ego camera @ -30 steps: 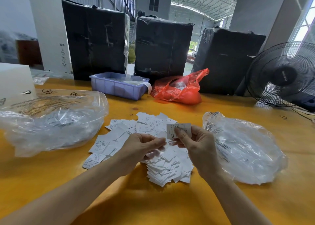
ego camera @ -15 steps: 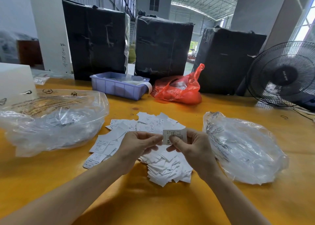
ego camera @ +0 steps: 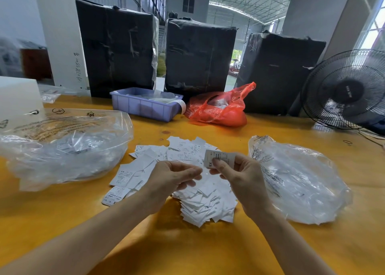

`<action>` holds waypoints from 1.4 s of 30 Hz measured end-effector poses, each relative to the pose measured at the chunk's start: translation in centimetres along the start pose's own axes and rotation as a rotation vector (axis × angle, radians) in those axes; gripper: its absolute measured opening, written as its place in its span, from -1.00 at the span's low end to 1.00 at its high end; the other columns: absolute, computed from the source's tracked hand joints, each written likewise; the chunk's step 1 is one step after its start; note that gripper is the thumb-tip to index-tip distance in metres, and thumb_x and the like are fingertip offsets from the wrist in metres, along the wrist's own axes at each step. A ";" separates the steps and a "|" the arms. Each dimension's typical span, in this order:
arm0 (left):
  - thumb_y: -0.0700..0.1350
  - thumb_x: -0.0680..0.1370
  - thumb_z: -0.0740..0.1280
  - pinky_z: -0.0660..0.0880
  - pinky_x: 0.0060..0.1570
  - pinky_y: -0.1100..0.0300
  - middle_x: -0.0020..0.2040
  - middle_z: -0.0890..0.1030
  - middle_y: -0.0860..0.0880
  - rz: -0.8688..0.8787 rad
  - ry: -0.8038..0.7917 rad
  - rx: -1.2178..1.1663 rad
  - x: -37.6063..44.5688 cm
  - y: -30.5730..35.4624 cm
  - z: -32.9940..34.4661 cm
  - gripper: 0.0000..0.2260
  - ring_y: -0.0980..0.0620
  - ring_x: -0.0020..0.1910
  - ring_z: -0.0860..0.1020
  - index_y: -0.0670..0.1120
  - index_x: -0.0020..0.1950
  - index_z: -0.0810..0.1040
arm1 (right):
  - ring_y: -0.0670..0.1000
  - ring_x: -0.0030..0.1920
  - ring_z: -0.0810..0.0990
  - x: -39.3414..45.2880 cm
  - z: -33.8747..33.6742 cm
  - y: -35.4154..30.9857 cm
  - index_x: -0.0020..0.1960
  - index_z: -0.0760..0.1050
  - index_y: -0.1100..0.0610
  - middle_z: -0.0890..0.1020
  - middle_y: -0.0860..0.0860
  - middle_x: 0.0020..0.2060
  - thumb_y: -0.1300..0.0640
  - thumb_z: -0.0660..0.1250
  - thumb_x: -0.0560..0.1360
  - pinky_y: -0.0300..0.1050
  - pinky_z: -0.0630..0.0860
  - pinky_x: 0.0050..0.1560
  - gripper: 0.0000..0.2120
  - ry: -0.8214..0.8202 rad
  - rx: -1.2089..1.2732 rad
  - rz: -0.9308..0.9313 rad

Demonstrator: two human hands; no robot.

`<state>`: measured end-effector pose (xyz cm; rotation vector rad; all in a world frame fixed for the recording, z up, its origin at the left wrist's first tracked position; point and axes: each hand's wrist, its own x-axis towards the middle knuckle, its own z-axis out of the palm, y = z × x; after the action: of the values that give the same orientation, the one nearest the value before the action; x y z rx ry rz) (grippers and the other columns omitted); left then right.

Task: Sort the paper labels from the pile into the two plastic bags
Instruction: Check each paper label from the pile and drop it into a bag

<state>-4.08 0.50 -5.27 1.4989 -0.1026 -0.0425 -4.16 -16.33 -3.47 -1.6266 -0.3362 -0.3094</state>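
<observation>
A pile of white paper labels [ego camera: 200, 204] lies spread on the yellow table in front of me. My right hand [ego camera: 243, 181] pinches one label marked XS [ego camera: 220, 159] and holds it upright above the pile. My left hand [ego camera: 170, 181] hovers just left of it, fingers curled loosely, thumb and fingertips close together; I cannot tell whether it holds anything. A clear plastic bag [ego camera: 62, 147] with labels inside sits to the left. A second clear plastic bag [ego camera: 302, 183] lies to the right, beside my right hand.
At the back stand a purple plastic tray [ego camera: 143, 106], a red plastic bag [ego camera: 218, 110] and three black wrapped bales [ego camera: 200, 56]. A black fan [ego camera: 345, 89] stands at the far right. A white box [ego camera: 18, 99] sits at the far left edge.
My right hand lowered the XS label toward my left hand, then drew it slightly right and up again. The left hand stayed over the pile with small finger movements.
</observation>
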 end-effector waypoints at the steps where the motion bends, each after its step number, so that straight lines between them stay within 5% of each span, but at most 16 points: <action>1: 0.00 0.22 0.49 0.46 -0.37 0.35 -0.26 0.69 -0.05 0.000 0.002 -0.001 0.0 0.0 0.0 -0.72 0.12 -0.35 0.59 -0.14 -0.17 0.69 | -0.03 -0.29 0.68 0.0 0.0 0.0 -0.15 0.61 0.14 0.69 0.05 -0.29 0.30 0.41 0.45 -0.35 0.50 -0.32 -0.92 -0.006 -0.007 -0.002; 28: -0.04 0.24 0.50 0.42 -0.43 0.34 -0.28 0.68 -0.07 -0.010 -0.026 -0.013 0.1 -0.1 0.2 -0.75 0.12 -0.40 0.55 -0.15 -0.18 0.69 | -0.06 -0.29 0.68 -0.3 0.5 0.7 -0.16 0.56 0.07 0.68 -0.03 -0.30 0.32 0.39 0.46 -0.27 0.58 -0.28 -0.84 -0.010 -0.137 -0.148; 36: -0.02 0.22 0.49 0.42 -0.43 0.37 -0.32 0.67 -0.05 0.018 0.038 -0.026 0.0 0.0 0.2 -0.74 0.15 -0.41 0.54 -0.13 -0.19 0.69 | -0.02 -0.30 0.69 -0.3 0.6 1.0 -0.16 0.58 0.25 0.69 0.06 -0.30 0.31 0.41 0.45 0.03 0.62 -0.23 -0.97 -0.047 -0.229 -0.107; 42: -0.03 0.20 0.49 0.40 -0.44 0.37 -0.41 0.63 -0.04 0.034 0.075 -0.028 0.0 0.1 0.0 -0.86 0.16 -0.44 0.53 -0.06 -0.30 0.71 | -0.02 -0.38 0.66 -0.3 0.4 1.1 -0.24 0.55 0.25 0.64 -0.03 -0.44 0.37 0.38 0.45 -0.32 0.48 -0.40 -0.88 -0.187 -0.150 0.033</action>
<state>-4.10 0.47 -5.12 1.4691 -0.0666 0.0390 -4.00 -15.97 -4.58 -1.8120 -0.4362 -0.1601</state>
